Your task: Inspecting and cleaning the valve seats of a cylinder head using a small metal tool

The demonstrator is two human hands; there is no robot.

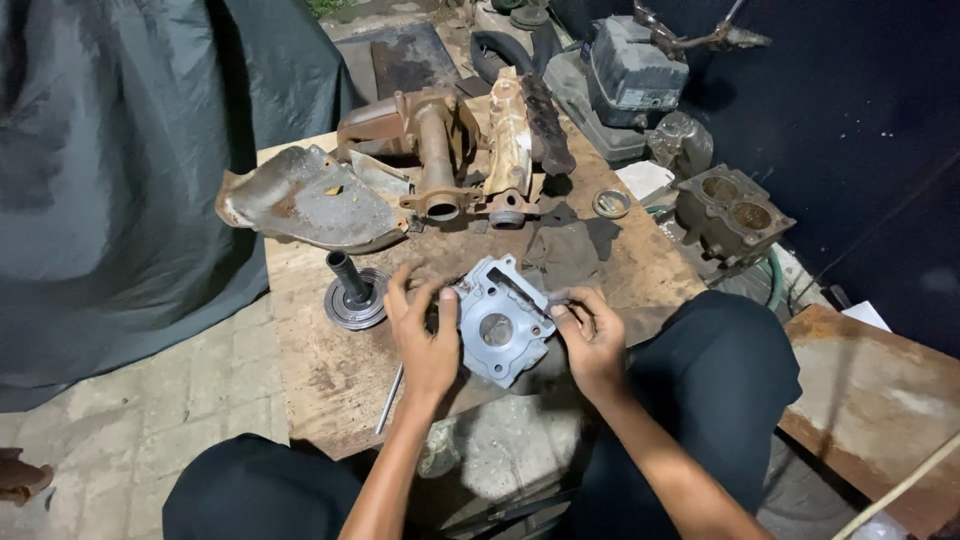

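Both hands grip a grey cast-metal engine part (500,322) at the near edge of the worn wooden board (330,370): the left hand (425,335) wraps its left side, and the right hand (590,335) pinches its right edge. Because the part sits near the edge, a slipping grip could likely tip it off. A thin metal rod (390,398) lies just beside the left wrist and could roll.

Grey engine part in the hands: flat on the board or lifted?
Tilted: engine part held by left hand and right hand; contact with board unclear.
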